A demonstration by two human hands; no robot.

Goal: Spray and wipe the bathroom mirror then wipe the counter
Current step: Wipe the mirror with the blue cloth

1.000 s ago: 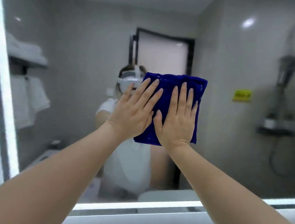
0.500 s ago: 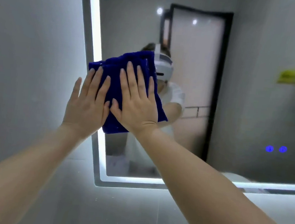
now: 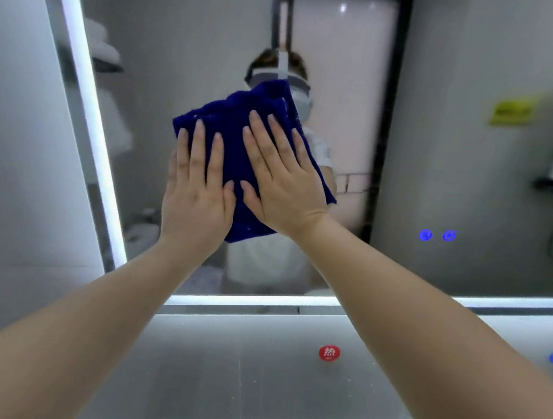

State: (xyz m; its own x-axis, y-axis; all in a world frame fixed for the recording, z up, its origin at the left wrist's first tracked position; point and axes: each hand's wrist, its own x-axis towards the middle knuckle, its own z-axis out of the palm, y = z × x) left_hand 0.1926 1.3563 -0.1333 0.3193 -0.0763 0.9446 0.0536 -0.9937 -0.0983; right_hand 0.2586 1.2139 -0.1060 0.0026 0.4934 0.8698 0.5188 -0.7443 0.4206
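Note:
A folded dark blue cloth [image 3: 240,119] lies flat against the bathroom mirror [image 3: 446,159], left of the mirror's middle. My left hand [image 3: 198,186] presses on the cloth's lower left part with fingers straight and together. My right hand [image 3: 281,182] presses flat on its right part, fingers spread a little. The two hands touch side by side. The mirror has a lit white strip along its left and bottom edges [image 3: 251,301]. The counter is out of view.
Below the mirror is a grey tiled wall [image 3: 215,374] with a round red sticker [image 3: 329,353]. Two blue touch lights [image 3: 437,235] glow on the mirror at right. A plain grey wall [image 3: 7,144] stands to the left.
The cloth and both hands slid from the mirror's middle to its left edge, then back right and slightly down. The view has tilted downward, showing the wall below the mirror.

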